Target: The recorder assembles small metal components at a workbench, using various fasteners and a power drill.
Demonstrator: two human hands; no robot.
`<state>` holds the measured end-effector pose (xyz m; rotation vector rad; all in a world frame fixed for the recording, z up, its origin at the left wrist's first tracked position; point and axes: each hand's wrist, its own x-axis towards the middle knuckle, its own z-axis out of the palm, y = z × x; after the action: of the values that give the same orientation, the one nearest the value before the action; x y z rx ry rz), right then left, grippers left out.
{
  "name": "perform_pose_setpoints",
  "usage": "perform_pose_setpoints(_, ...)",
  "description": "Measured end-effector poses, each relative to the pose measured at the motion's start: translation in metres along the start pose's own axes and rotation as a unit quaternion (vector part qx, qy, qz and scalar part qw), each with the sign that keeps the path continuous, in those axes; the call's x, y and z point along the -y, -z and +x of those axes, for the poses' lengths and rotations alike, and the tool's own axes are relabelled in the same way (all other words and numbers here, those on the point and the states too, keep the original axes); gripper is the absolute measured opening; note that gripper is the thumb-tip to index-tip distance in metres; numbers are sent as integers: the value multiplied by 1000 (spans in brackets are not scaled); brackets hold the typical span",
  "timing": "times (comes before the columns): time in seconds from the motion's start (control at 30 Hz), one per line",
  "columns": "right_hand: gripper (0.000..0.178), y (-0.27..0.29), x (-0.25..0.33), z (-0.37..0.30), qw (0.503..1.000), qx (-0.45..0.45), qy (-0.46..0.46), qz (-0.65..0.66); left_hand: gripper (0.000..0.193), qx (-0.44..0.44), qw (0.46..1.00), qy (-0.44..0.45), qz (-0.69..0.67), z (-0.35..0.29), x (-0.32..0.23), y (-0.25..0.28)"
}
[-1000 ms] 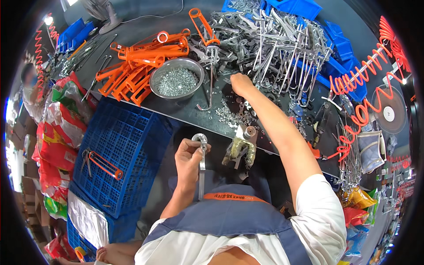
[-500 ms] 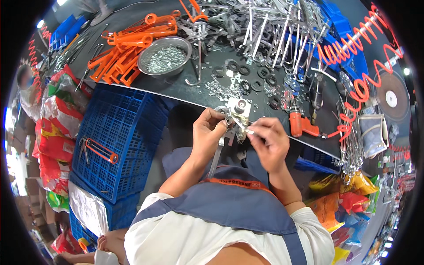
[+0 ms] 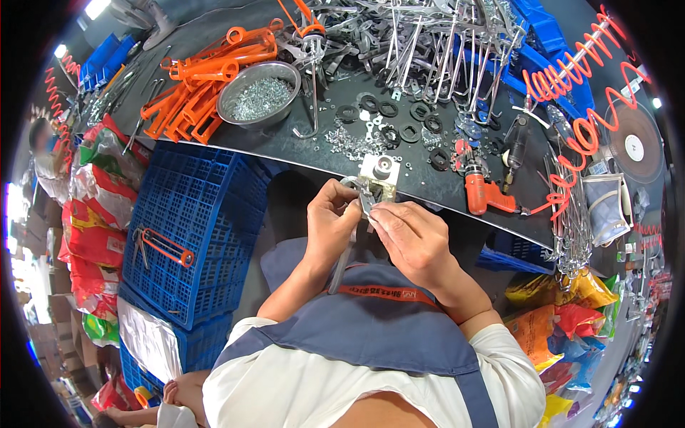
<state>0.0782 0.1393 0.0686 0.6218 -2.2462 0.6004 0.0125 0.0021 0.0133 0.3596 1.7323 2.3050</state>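
My left hand is closed round a silver metal handle, whose long flat arm hangs down toward my apron. At its upper end, my right hand pinches a small grey metal piece against it; fingertips partly hide where the two meet. Just beyond my hands, a pale block-shaped fixture with a dark round centre sits at the bench edge. Loose small metal parts and black rings lie behind it.
Orange caulking-gun frames and a steel bowl of small hardware stand back left. Metal handles and rods are heaped at the back. An orange power driver lies right, near a coiled red hose. Blue crates stand left.
My right hand has moved left and inward, its fingertips now pressed to the handle's upper end beside my left fingers. My left hand keeps its hold on the handle.
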Motion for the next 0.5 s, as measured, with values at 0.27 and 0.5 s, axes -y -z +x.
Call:
perform_pose_setpoints(0.27,24,-25,3,-16,990,-56,47,-122,27,127,973,85,-175,1,-7,4)
perform_pose_setpoints(0.5,31,-16,-21,-28,990,-76,-80,88,80,115,985,39,-119,6,-8,10)
